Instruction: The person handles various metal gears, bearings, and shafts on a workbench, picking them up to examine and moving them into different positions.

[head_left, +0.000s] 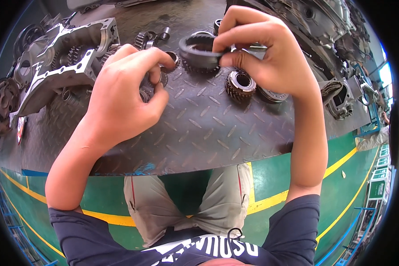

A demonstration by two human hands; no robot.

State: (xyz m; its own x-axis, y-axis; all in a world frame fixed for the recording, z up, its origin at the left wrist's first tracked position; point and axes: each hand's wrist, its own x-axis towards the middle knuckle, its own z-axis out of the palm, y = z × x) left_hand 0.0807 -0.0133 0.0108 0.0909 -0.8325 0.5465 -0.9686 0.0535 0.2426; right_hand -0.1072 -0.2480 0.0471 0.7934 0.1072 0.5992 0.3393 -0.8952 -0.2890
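A dark metal gear ring (198, 58) is tilted over a toothed gear (203, 70) on the steel table. My right hand (270, 55) grips the right side of that ring between thumb and fingers. Over the table to the left, my left hand (128, 86) is curved with thumb and forefinger apart; nothing shows held between them. Small round metal parts lie just beyond its fingers, partly covered by them. Below my right hand stands a stacked gear (240, 86) with a bright centre hole, and beside it a round metal part (272, 95) is half hidden by my wrist.
An open aluminium gearbox housing (60, 80) with gears inside takes up the left side. Another gear on a shaft (145, 41) lies at the back. Large metal castings (312, 17) stand back right, and a smaller casting (341, 99) sits at the right. The tread-plate table (199, 133) ends before my legs.
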